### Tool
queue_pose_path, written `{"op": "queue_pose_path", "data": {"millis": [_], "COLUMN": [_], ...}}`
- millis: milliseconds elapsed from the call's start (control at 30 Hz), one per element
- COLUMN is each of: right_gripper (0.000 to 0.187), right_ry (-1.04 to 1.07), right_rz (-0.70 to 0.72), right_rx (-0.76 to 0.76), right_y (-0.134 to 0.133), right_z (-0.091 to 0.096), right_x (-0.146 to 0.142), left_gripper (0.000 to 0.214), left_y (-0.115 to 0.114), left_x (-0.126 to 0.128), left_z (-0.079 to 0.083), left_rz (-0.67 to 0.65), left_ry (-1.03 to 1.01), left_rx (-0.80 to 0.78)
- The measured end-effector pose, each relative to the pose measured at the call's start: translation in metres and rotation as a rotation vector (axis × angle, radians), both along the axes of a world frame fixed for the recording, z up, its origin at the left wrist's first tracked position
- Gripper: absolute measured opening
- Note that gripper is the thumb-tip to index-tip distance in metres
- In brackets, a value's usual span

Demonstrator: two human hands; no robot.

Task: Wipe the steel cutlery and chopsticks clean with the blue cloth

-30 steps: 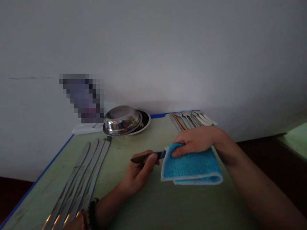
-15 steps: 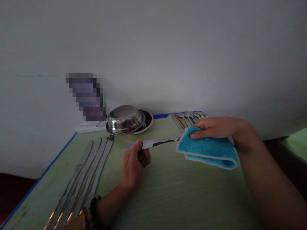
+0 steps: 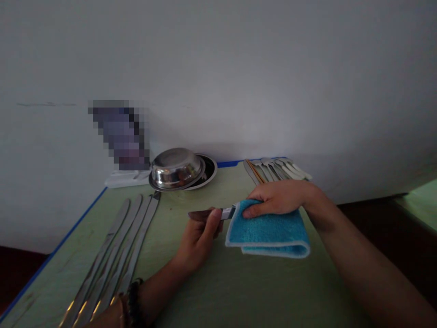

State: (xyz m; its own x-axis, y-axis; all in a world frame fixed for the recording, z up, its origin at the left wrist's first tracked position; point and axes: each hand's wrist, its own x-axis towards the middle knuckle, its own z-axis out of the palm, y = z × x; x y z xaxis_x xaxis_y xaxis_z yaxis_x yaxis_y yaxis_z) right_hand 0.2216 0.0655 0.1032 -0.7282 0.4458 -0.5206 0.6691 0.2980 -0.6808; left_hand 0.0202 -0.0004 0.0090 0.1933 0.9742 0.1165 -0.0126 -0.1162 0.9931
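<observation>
The left hand pinches the knife, whose long axis runs roughly from nine to three o'clock, its three-o'clock end hidden in the folded blue cloth that the right hand clasps.

A blue-edged green table stands against a pale wall. Dim light falls over a dark floor.

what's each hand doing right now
Left hand: closed, holding the knife by its blade.
Right hand: closed, holding the cloth around the knife.
</observation>
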Motion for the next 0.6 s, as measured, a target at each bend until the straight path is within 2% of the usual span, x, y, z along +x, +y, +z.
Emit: {"op": "queue_pose_path", "data": {"millis": [100, 233, 400, 500, 600], "right_gripper": [0.046, 0.046, 0.046, 0.046, 0.048], "right_ry": [-0.005, -0.032, -0.045, -0.019, 0.01], "right_rz": [-0.015, -0.061, -0.199, -0.263, -0.245], "right_rx": [0.029, -0.02, -0.044, -0.016, -0.015], "right_y": [-0.001, 0.001, 0.003, 0.005, 0.006], "right_z": [0.002, 0.008, 0.011, 0.006, -0.004], "right_x": [0.002, 0.015, 0.036, 0.039, 0.027], "left_gripper": [0.038, 0.036, 0.035, 0.026, 0.016], "left_y": [0.002, 0.006, 0.011, 0.013, 0.014], "left_x": [0.001, 0.001, 0.001, 0.0, 0.0], "left_z": [0.0, 0.002, 0.005, 0.005, 0.002], "left_rz": [0.041, 0.122, 0.219, 0.181, 0.197], "left_ry": [-0.124, -0.276, -0.451, -0.502, -0.462], "left_rx": [-0.06, -0.114, -0.142, -0.096, 0.013]}}
